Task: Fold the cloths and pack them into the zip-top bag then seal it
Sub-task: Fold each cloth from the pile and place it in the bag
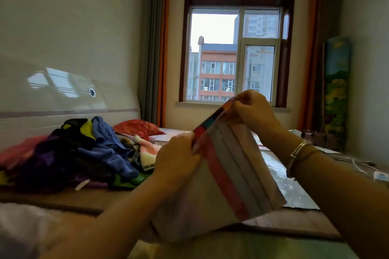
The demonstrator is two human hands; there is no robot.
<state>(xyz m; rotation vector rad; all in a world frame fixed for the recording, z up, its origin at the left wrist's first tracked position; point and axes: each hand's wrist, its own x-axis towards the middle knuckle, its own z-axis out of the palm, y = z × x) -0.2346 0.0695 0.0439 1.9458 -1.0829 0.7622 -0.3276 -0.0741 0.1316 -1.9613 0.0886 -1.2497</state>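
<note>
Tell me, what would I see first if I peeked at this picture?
First, two hands in the middle: the left hand and the right hand each pinch the colourful top strip of a pale bag held up in the air. Next, a messy pile of bright clothes lies on the bed to the left. Behind the hands, a big window shows buildings outside.

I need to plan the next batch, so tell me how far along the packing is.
Done: nothing visibly packed or sealed. In hand: the left hand and right hand pinch the top edge of a striped cloth, held up over the bed, apparently mid-fold. Left: the pile of cloths on the bed is unfolded, and no zip-top bag shows in view, so packing and sealing look still ahead.
</note>
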